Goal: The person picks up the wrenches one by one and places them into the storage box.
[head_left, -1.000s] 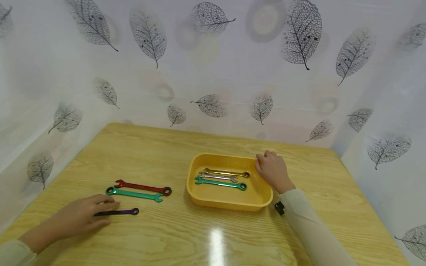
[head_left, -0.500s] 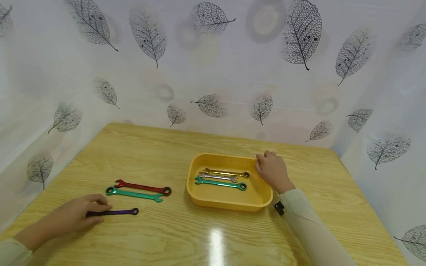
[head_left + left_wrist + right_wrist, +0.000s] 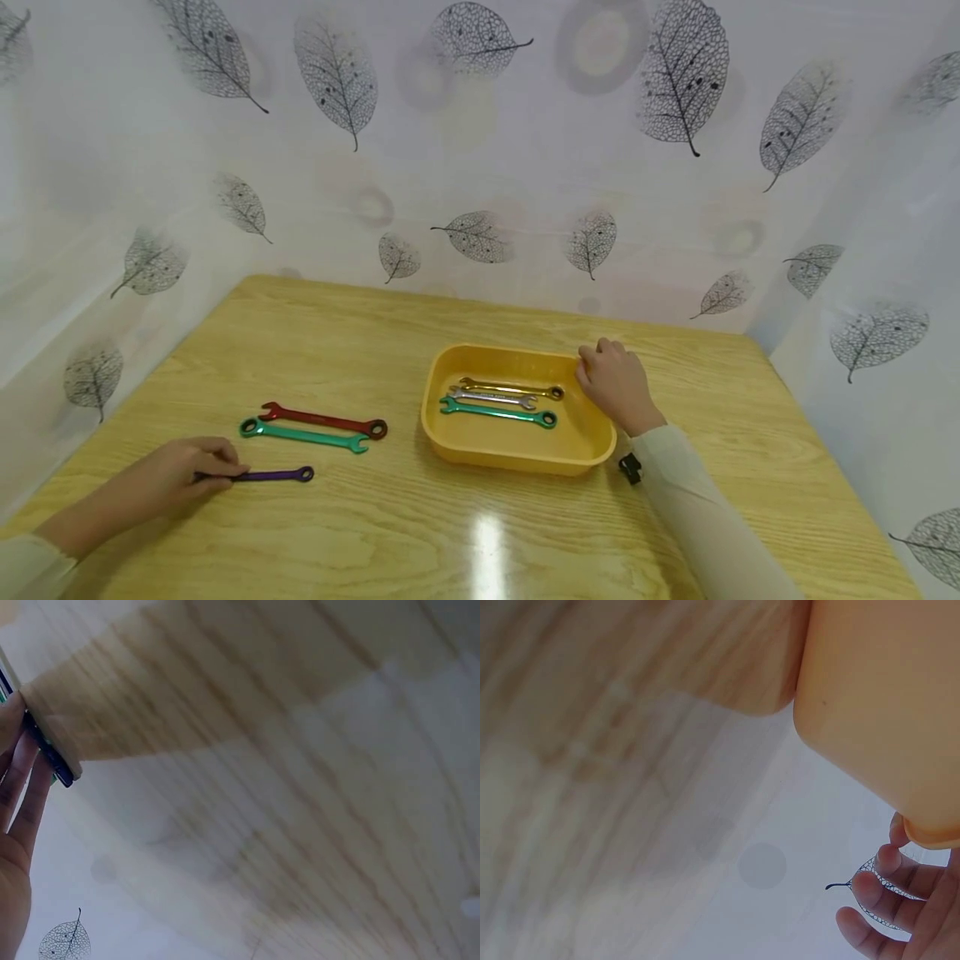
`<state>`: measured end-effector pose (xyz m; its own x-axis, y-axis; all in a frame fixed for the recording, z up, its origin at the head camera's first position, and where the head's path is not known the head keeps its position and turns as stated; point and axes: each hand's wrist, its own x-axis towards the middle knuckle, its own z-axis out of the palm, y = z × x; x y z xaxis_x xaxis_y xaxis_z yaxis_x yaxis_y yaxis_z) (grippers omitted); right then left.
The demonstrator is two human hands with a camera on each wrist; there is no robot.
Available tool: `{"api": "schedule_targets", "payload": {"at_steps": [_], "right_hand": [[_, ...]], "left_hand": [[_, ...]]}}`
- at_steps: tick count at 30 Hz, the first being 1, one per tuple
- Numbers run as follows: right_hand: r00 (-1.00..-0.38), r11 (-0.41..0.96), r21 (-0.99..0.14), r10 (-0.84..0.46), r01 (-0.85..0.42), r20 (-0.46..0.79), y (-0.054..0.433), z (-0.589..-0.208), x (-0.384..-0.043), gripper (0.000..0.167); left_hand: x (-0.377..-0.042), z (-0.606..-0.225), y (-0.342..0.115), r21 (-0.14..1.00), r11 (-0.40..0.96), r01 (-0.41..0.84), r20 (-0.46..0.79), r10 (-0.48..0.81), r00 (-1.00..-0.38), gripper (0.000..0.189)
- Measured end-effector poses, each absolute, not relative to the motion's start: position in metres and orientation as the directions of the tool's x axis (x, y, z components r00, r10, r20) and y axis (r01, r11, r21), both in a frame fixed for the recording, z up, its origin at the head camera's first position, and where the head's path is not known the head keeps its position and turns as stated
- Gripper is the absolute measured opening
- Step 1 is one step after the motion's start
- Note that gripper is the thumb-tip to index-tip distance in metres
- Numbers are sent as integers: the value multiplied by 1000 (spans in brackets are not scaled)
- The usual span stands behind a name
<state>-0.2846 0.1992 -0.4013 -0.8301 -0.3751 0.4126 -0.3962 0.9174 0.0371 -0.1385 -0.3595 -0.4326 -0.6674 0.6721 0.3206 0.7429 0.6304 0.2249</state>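
Observation:
At the table's left, my left hand (image 3: 176, 475) pinches a purple combination wrench (image 3: 273, 476) between thumb and fingers. The ring end points right; the other end is partly covered by the fingers. The left wrist view shows the same wrench (image 3: 51, 754) as a dark bar at the fingertips. My right hand (image 3: 615, 385) holds the back right corner of a yellow plastic tray (image 3: 517, 461). Its fingers (image 3: 889, 900) sit outside the wall in the right wrist view, one right under the rim. Inside the tray lie gold (image 3: 510, 389), silver (image 3: 495, 399) and green (image 3: 498, 412) wrenches.
A red wrench (image 3: 322, 419) and a green wrench (image 3: 303, 436) lie side by side on the wooden table (image 3: 360, 533), just beyond my left hand. A small black object (image 3: 630, 468) shows beside my right sleeve. Leaf-printed sheeting (image 3: 495, 150) stands behind the table and along its sides.
My left hand has drawn slightly back left, and its thumb and fingers have closed on the purple wrench. The right hand and tray have stayed put.

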Motion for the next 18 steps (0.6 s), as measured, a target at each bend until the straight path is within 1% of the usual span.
{"api": "schedule_targets", "payload": {"at_steps": [4, 6, 13, 18], "right_hand": [[-826, 914, 35, -381, -404, 417, 198, -401, -285, 12], [-825, 913, 33, -383, -407, 416, 198, -400, -284, 12], [-826, 913, 32, -382, -406, 415, 198, -400, -284, 11], [-827, 914, 32, -380, -404, 415, 198, -401, -284, 11]], "left_hand": [[-138, -432, -359, 239, 616, 750, 351, 666, -659, 28], [-138, -432, -359, 250, 620, 744, 351, 658, -667, 28], [-136, -429, -357, 282, 682, 674, 286, 611, -738, 24], [-137, -426, -355, 327, 683, 653, 247, 606, -756, 18]]}}
